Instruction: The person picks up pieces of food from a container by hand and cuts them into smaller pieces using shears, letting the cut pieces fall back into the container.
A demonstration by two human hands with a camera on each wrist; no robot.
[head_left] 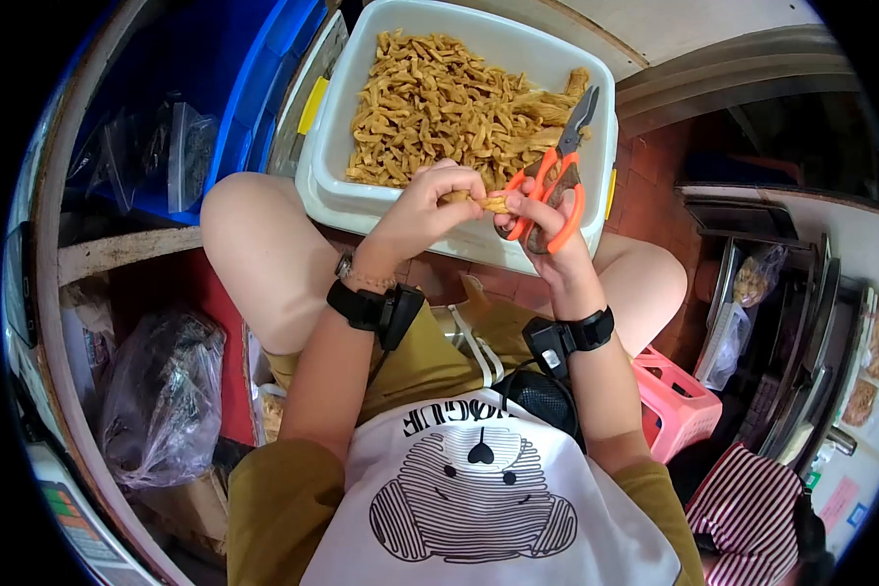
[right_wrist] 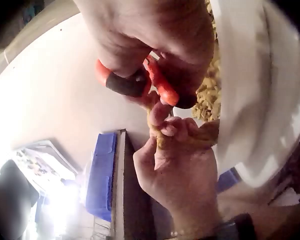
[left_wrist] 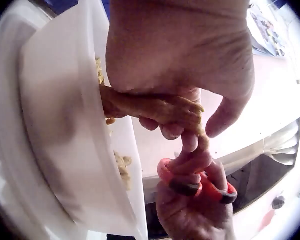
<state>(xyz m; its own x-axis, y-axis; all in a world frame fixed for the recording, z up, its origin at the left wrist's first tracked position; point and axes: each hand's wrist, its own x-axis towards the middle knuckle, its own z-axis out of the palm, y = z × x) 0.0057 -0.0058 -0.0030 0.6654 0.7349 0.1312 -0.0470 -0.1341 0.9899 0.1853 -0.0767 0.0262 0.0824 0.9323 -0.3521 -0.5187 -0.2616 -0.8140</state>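
Both hands meet over the near rim of a white tub [head_left: 334,166] heaped with yellowish-brown pieces [head_left: 430,107]. The left hand [head_left: 428,207] grips a long brown root-like piece [left_wrist: 160,109], which runs back under the palm in the left wrist view. At its end, the right hand [head_left: 555,230] pinches the tip between thumb and finger. Orange-handled shears [head_left: 568,166] hang on the right hand, its fingers through the handle loops, the dark blades pointing away over the tub. In the right wrist view the handles [right_wrist: 162,86] lie beside the right fingers.
Thicker uncut pieces [head_left: 578,80] lie at the tub's far right corner. A blue bin [head_left: 254,88] with plastic bags stands to the left, a filled clear bag [head_left: 161,400] below it. A pink stool [head_left: 676,405] is at the right, near shelves.
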